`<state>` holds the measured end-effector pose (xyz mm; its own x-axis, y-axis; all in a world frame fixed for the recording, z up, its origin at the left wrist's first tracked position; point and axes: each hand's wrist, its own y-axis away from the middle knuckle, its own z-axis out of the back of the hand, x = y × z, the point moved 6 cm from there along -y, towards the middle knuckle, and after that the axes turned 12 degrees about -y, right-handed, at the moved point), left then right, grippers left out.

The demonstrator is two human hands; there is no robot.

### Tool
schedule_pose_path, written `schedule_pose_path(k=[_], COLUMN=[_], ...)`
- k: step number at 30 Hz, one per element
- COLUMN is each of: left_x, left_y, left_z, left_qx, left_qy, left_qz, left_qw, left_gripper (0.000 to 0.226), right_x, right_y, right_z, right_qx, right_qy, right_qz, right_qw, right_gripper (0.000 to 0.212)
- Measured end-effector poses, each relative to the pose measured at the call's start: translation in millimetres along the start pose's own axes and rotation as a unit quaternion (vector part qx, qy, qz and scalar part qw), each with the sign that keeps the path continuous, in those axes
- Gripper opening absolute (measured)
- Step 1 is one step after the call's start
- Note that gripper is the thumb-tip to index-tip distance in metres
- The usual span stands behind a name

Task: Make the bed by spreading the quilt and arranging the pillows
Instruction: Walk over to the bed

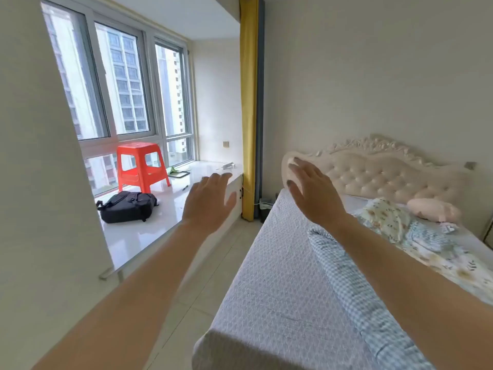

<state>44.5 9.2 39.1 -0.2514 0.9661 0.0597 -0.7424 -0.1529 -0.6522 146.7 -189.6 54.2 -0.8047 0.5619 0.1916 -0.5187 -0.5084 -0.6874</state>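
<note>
- Left hand [206,202]: raised in the air, fingers straight and spread, empty, touching nothing.
- Right hand [316,194]: likewise flat, spread and empty. It is held up in front of the near end of the cream button-tufted headboard [386,177]. It looks apart from it, but contact cannot be confirmed.
- Blue-and-white checked quilt with floral reverse [354,284]: bunched in a long roll under the right forearm and heaped past the right wrist. Not spread.
- Pale pink soft pillow [433,210]: beyond and to the right of the right hand, at the foot of the headboard.
- Grey patterned bed sheet [280,276]: bare between the two forearms.
- Step in hand, as judged: reaching for the quilt, with nothing gripped yet.
- To do it well:
  - Lower both hands to the rolled edge and grip it at two well-separated points.
  - Lift and shake it flat, then draw it over the bare sheet.
  - Move the pillow clear first, or the quilt is likely to bury it.
- Hard to make out:
  - The far side of the bed is cut off on the right, so the quilt's corners and full extent are unknown.
  - No second pillow is visible.
  - The rounded cream form behind the right fingertips could be the headboard's end or a cushion; cannot tell.
- Red plastic stool [142,166] and black backpack [128,206]: beyond the left hand, and not needed for the task.
</note>
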Motion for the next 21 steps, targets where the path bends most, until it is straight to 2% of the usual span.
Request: schedule_pose_path(k=[4, 10, 18, 21], left_x=[75.0, 190.7, 276.3, 298.1], left_y=[2.9, 6.8, 26.9, 28.3], left_z=[-56.7, -168.8, -292.9, -344.8], left_qx=[0.018, 0.122, 0.243, 0.265], left_qy=[-0.006, 0.024, 0.084, 0.095], left_qz=[0.019, 0.063, 0.14, 0.17], left_qw=[1.0, 0.99, 0.956, 0.944], left_gripper=[0.039, 0.036, 0.028, 0.025], right_x=[17.1, 44.0, 53.4, 45.2], right_y=[-25.2, -64.8, -75.8, -75.6], right_z=[-96.3, -259.3, -423.5, -484.0], right_qx=[0.046, 0.141, 0.266, 0.298], right_qy=[-0.045, -0.111, -0.18, -0.21], right_qz=[0.011, -0.005, -0.064, -0.102], right_qw=[0.998, 0.984, 0.945, 0.926], right_gripper=[0.04, 0.035, 0.027, 0.025])
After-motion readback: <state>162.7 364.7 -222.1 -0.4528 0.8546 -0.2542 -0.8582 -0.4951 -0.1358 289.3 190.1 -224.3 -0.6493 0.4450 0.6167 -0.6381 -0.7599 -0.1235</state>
